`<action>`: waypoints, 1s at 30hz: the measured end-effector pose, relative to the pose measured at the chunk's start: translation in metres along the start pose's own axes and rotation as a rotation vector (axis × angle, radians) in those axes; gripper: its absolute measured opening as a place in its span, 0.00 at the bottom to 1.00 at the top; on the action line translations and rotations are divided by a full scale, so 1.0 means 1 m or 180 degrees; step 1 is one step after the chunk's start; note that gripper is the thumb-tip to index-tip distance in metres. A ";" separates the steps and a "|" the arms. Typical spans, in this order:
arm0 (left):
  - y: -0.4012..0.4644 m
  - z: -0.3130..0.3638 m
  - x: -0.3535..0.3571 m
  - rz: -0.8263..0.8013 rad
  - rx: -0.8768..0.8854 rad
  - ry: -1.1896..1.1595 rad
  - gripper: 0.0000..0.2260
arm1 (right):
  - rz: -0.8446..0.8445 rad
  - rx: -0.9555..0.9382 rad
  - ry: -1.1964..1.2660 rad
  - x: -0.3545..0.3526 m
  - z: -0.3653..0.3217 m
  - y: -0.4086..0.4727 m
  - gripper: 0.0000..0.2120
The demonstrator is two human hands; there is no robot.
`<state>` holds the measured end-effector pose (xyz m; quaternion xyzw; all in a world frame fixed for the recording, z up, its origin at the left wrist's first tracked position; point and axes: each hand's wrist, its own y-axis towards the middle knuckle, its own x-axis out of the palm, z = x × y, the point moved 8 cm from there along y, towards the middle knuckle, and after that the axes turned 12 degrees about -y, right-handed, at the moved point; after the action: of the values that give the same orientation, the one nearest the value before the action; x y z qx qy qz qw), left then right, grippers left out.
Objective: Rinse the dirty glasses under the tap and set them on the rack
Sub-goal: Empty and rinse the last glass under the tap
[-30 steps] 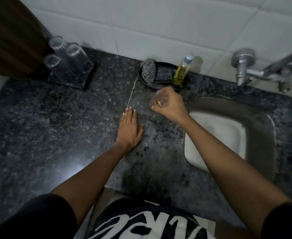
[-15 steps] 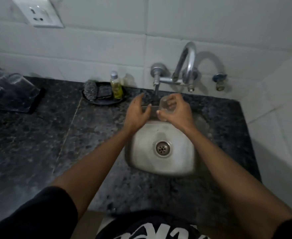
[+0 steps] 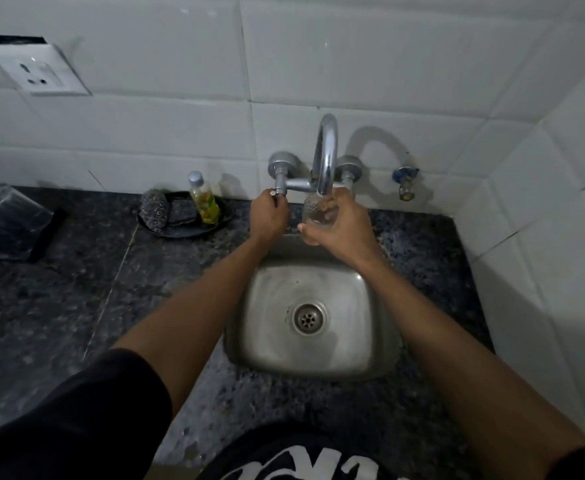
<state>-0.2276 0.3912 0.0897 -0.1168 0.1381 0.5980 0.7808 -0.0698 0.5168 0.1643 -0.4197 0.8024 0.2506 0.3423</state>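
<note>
2 hands, 1 glass, 1 tap, 1 sink — plus 1 bottle, 1 socket.

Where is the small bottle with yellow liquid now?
In the head view, the bottle stands on the dark dish against the wall, left of the tap, beside the scrubbers.

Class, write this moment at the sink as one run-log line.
stage: rinsing | left hand: grips tap handle | right hand: holds glass under spout | over sink

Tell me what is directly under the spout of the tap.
Under the spout the right hand holds a clear glass, above the steel sink. The fingers cover the glass's far side; whether water flows is unclear.
</note>
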 end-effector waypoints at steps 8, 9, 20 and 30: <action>-0.001 -0.012 0.000 0.0206 -0.0181 -0.0718 0.11 | -0.0003 -0.0074 0.0103 0.003 0.003 -0.001 0.29; 0.001 -0.018 0.001 0.0215 -0.0232 -0.0829 0.11 | 0.0001 -0.0080 0.0119 0.002 0.003 -0.001 0.29; 0.003 -0.032 0.010 0.0200 -0.0713 -0.1498 0.19 | -0.0004 -0.0094 0.0168 -0.001 -0.001 -0.004 0.31; -0.048 -0.027 0.047 -0.1015 -0.2283 -0.2129 0.23 | 0.0026 -0.0225 0.0041 -0.004 0.000 -0.001 0.32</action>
<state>-0.1712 0.4121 0.0484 -0.1992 -0.3524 0.4858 0.7746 -0.0678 0.5184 0.1674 -0.4299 0.7970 0.2775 0.3211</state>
